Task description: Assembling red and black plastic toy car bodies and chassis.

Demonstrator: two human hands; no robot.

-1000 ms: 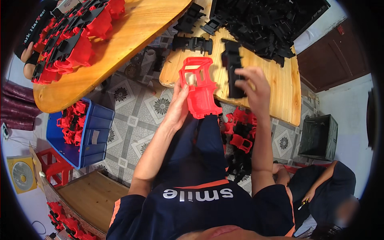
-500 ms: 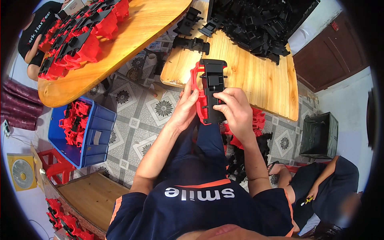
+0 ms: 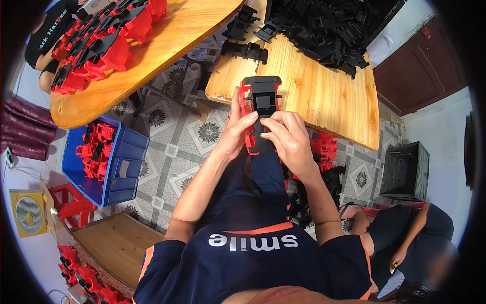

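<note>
I hold a plastic piece that looks like a toy car body [image 3: 264, 103], a red shell with a black base plate fitted on its facing side. It is upright over my lap, near the front edge of the wooden table. My left hand [image 3: 234, 133] grips its left side, thumb on the black face and fingers behind the red shell. On the right, my right hand [image 3: 291, 142] is closed at its lower edge, thumb and forefinger pressed on the base plate. Whatever lies under those fingers is hidden.
Loose black base plates [image 3: 324, 38] are heaped on the wooden table [image 3: 304, 96]. Red-and-black bodies [image 3: 104, 50] stand in rows on another table [image 3: 182, 48]. A blue crate [image 3: 126, 169] holds red parts. Red shells [image 3: 325, 147] lie by my right leg. A seated person [image 3: 405, 238] is at right.
The toy car body has turned so its black face shows more squarely, and it has shifted slightly left. My right hand has moved left with it, while my left thumb reaches further onto the face.
</note>
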